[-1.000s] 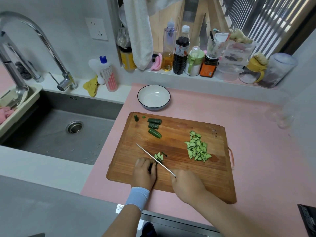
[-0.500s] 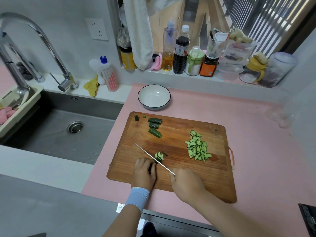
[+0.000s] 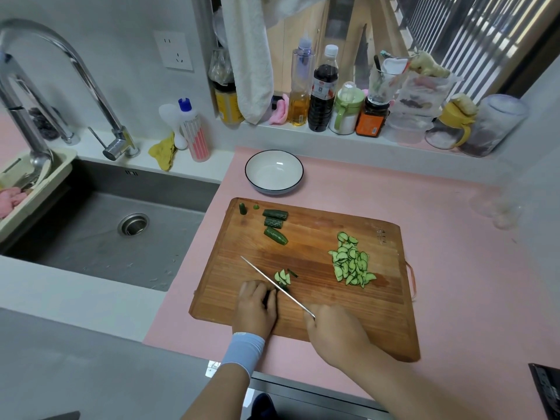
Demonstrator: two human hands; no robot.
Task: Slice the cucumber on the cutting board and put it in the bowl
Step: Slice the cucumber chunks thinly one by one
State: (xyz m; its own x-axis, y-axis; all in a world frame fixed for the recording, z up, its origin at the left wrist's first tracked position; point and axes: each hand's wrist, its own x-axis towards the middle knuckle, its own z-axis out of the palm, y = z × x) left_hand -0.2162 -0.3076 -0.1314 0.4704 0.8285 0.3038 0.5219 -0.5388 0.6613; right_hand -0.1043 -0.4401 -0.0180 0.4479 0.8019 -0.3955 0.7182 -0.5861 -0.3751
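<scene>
On the wooden cutting board (image 3: 306, 253), my left hand (image 3: 256, 309) holds down a dark cucumber piece that shows only between its fingers. My right hand (image 3: 335, 331) grips the handle of a knife (image 3: 277, 286), whose thin blade lies against that piece. A few fresh slices (image 3: 283, 277) lean just beyond the blade. A heap of half-moon slices (image 3: 351, 262) lies on the board's right part. Three uncut cucumber chunks (image 3: 275, 225) and two small end bits (image 3: 243, 208) sit at the far left of the board. The white bowl (image 3: 274, 172) stands empty behind the board.
A steel sink (image 3: 121, 225) with a tall faucet (image 3: 75, 71) lies to the left of the pink counter mat (image 3: 454, 268). Bottles and jars (image 3: 324, 95) line the back ledge. A detergent bottle (image 3: 194, 131) and a yellow cloth (image 3: 163, 151) stand behind the sink.
The knife has shifted only slightly against the cucumber piece under my left hand. Both hands stay in nearly the same place.
</scene>
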